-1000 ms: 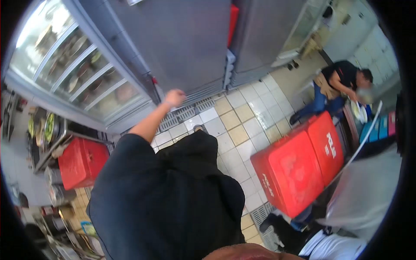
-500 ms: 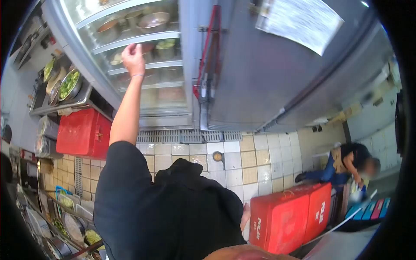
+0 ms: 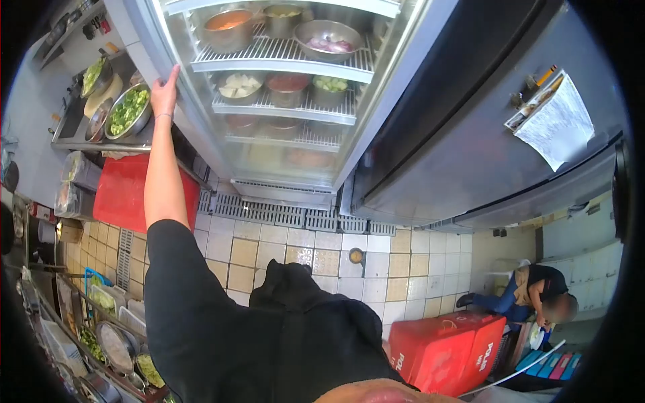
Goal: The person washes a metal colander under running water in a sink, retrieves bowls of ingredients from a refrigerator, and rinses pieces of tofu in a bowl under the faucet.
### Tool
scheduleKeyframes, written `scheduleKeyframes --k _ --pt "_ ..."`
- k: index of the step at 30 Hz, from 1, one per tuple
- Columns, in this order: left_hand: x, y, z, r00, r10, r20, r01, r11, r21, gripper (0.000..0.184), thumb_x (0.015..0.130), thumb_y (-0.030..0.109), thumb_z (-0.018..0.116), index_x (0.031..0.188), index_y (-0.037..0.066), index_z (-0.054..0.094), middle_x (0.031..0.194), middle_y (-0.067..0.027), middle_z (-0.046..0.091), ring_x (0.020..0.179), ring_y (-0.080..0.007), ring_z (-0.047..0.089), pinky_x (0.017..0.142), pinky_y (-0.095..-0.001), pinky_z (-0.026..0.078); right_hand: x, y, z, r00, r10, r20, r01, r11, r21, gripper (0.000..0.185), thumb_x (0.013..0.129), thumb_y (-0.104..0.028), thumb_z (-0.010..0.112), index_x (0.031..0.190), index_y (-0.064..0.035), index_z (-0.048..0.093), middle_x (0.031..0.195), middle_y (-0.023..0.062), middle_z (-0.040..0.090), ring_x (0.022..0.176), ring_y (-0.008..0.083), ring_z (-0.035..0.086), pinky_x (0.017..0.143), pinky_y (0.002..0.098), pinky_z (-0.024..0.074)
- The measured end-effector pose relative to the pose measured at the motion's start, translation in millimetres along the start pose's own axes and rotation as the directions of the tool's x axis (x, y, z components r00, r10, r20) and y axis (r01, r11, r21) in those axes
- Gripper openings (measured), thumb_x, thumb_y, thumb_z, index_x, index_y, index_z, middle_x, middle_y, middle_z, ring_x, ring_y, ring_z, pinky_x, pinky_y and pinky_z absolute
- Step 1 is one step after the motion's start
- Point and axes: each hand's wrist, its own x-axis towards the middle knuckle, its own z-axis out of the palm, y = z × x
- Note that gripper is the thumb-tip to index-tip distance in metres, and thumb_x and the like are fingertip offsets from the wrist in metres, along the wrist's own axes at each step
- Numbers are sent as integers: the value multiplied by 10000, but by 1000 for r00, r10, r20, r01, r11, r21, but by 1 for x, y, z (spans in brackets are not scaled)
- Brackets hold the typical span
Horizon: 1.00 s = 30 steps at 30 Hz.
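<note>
A tall glass-door fridge point(image 3: 154, 42) stands in front of me. My left hand point(image 3: 163, 97) is at the left edge of its door frame, fingers curled against the edge and one digit pointing up. Behind the glass, wire shelves carry a metal pot of orange food point(image 3: 228, 30), a bowl of purple-red pieces, perhaps onions point(image 3: 329, 41), a container of white chunks point(image 3: 240, 87), a container of red food point(image 3: 287, 87) and one of green pieces point(image 3: 329, 89). My right hand is out of sight, hidden beyond my black shirt.
Left of the fridge, a bowl of chopped greens point(image 3: 129, 113) sits on a metal counter above a red cooler point(image 3: 138, 193). More red coolers point(image 3: 440, 349) stand at right, near a bent-over person point(image 3: 531, 292). A grey steel cabinet point(image 3: 463, 127) bears a paper sheet point(image 3: 554, 124).
My left hand has moved left, from in front of the glass to the door's edge. The view has shifted, showing more of the fridge shelves. My right hand has gone out of sight.
</note>
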Motion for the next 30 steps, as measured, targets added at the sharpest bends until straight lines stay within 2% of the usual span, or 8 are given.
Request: scheduleKeyframes --k 2,6,10,18,22,26,28,30 --pt "4 -5 1 1000 30 4 -30 1000 -7 872 718 714 662 1045 -94 640 1063 -284 654 1052 -356 625 920 -392 454 -149 -123 116 965 -214 -155 153 932 -330 246 936 -221 517 1103 -49 572 941 115 634 735 229 646 565 340 517" --pt "3 -4 -5 997 69 34 -69 997 20 883 708 731 656 1057 -80 636 1066 -280 656 1042 -380 626 914 -408 461 -99 -147 129 881 -467 71 406 672 -619 265 913 -181 523 1136 -46 568 971 117 652 796 231 657 626 337 518" --pt "-25 -2 -26 993 116 3 -116 993 28 844 722 735 638 1087 -26 638 1075 -258 661 1047 -385 625 904 -419 467 -103 -157 207 923 -381 -49 359 901 -244 278 905 -134 529 1167 -45 558 990 116 655 810 229 667 651 338 530" --pt "-94 -51 -111 910 333 247 -299 940 -167 597 838 515 678 1042 -42 617 933 -253 672 876 -397 654 769 -421 508 -70 -96 343 927 -310 210 355 905 -233 322 905 -170 569 1202 -46 550 1029 117 653 858 249 667 688 358 540" --pt "-132 -37 -178 702 541 464 -536 830 -156 419 874 355 672 961 -53 629 870 -218 669 784 -319 655 738 -384 512 -91 -73 426 946 -224 235 299 885 -357 316 911 -158 540 1210 -54 548 1031 106 648 865 237 662 711 364 534" --pt "-133 -55 -220 365 564 741 -97 815 -572 279 908 246 655 979 -23 667 894 -72 695 833 -137 645 771 -288 520 -137 -71 493 919 -207 335 340 845 -412 277 913 -149 534 1173 -59 572 993 85 653 868 225 660 722 354 529" --pt "-121 -88 -218 279 500 820 361 737 -572 233 910 197 653 1015 -9 678 934 -66 696 837 -147 657 760 -284 523 -137 -64 512 909 -216 356 364 827 -428 266 909 -145 538 1157 -58 578 986 82 656 870 224 661 727 349 528" --pt "-114 -122 -198 317 295 901 489 763 -422 196 903 164 661 1008 0 681 934 -58 694 846 -125 649 766 -269 520 -147 -62 528 918 -250 307 367 827 -426 262 910 -155 550 1148 -52 586 990 79 660 869 217 665 719 343 528"
